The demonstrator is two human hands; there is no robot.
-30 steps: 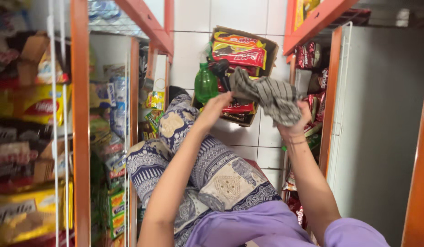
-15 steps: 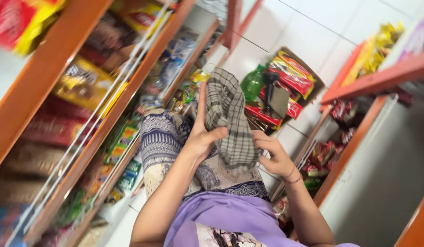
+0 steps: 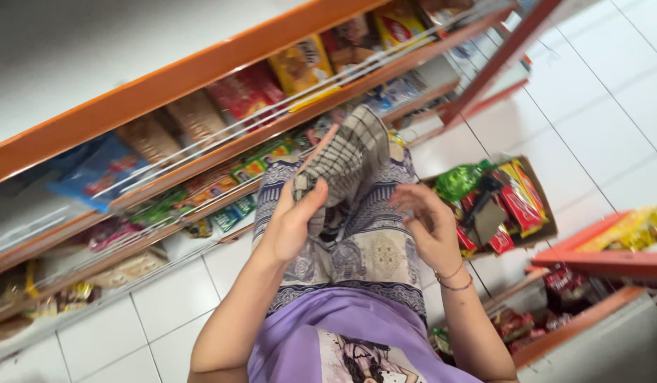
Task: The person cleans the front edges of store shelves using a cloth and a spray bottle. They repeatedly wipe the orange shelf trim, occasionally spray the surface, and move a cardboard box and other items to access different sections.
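The checked cloth point(image 3: 346, 152) is hanging upward toward twelve o'clock, pinched at its lower end by the left hand point(image 3: 293, 227), thumb clamping it. The right hand point(image 3: 431, 227) is hovering at three o'clock, fingers spread, grasping nothing, beside a box point(image 3: 537, 177) of snacks.

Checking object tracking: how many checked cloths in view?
1. The checked cloth is held up by the left hand, over the lap; right hand is open beside it.
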